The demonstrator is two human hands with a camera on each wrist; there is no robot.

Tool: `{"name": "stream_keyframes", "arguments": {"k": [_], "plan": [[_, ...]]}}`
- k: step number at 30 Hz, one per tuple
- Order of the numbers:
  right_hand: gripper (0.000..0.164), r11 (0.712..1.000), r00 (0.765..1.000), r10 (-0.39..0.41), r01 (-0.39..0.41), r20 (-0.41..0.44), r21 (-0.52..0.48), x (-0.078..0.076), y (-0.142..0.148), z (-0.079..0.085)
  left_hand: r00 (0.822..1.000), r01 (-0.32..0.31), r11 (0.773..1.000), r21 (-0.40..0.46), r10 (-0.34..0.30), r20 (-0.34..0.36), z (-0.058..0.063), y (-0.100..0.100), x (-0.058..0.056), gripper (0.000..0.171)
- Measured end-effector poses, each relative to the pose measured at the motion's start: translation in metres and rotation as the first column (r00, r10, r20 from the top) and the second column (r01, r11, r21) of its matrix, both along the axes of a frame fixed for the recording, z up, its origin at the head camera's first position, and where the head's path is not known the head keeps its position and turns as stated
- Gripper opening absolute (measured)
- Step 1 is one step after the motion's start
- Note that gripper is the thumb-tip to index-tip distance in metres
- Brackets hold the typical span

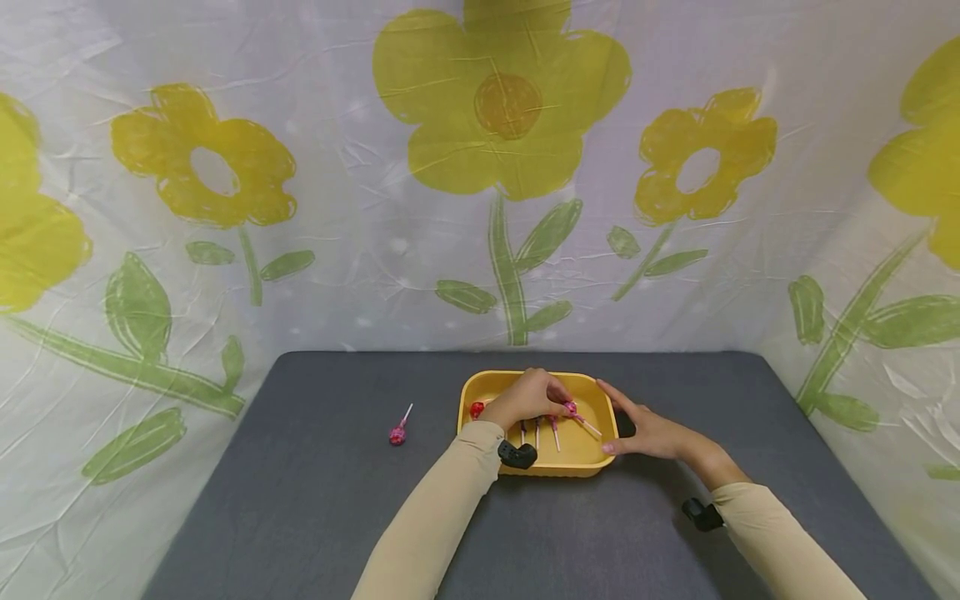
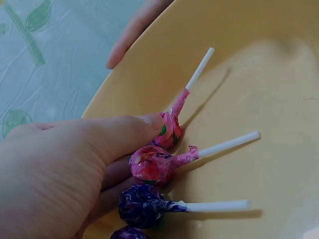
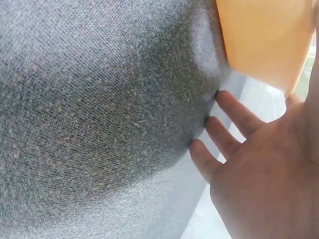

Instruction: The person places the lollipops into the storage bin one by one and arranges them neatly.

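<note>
A yellow tray (image 1: 558, 472) stands on the dark table with several wrapped lollipops inside. My left hand (image 1: 528, 396) reaches into it, and in the left wrist view the thumb and fingers pinch the wrapped head of a pink lollipop (image 2: 171, 132), its stick angled up and away. Right beside that one lies another pink lollipop (image 2: 152, 165), then a dark purple lollipop (image 2: 140, 206). A red lollipop (image 1: 477, 409) shows at the tray's left end, partly behind my left wrist. My right hand (image 1: 648, 432) touches the tray's right end, thumb and forefinger spread along the rim.
Left of the tray, a pink lollipop (image 1: 397, 436) lies on the grey cloth-covered table (image 1: 322, 500). A flower-printed curtain (image 1: 337, 275) hangs behind the table and along both sides.
</note>
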State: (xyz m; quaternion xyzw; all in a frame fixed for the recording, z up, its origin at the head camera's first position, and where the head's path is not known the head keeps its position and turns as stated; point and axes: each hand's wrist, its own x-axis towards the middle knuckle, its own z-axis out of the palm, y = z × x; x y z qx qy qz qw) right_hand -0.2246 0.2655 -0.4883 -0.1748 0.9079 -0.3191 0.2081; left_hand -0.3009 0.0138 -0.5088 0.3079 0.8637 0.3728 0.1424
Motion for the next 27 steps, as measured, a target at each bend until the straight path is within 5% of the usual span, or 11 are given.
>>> {"name": "stream_keyframes", "arguments": {"k": [11,20,27], "plan": [[0.107,1.0,1.0,-0.011,0.011,0.006,-0.014,0.0003,0.0015,-0.0034,0.995,-0.01,0.999,-0.045,0.005,-0.101,-0.0015,0.0058,-0.0011,0.018],[0.106,1.0,1.0,-0.007,0.007,0.005,-0.024,-0.0013,0.0013,-0.0043,1.0,0.013,1.0,0.005,-0.013,-0.008,0.0022,0.0056,0.0001,0.021],[0.106,1.0,1.0,-0.007,0.007,0.011,-0.028,-0.0018,0.0009,-0.0035,0.999,0.003,1.0,-0.021,-0.004,-0.052,0.0022,0.0073,-0.0004,0.018]]}}
